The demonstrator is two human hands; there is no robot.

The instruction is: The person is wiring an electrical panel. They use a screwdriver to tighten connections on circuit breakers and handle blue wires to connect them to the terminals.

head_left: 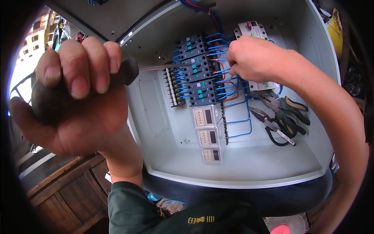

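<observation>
My left hand (83,117) is wrapped round the dark handle of a screwdriver (128,72). Its thin shaft reaches right to the middle contactor (196,68) in a stack of three black contactors with green parts. My right hand (257,58) pinches thin blue wires (223,71) to the right of this contactor. Some wire ends there have bare copper or orange tips. Just where the screwdriver's tip meets the contactor is hard to make out. More blue wires run into both sides of the stack; the right fingertips partly cover those behind them.
A grey metal enclosure (241,182) surrounds everything. It holds a terminal strip (171,87), three clear-covered timers (208,136) and a white breaker (253,30), partly behind my right hand. Pliers (271,102), cutters (260,115) and a white pen (281,136) lie at its right side.
</observation>
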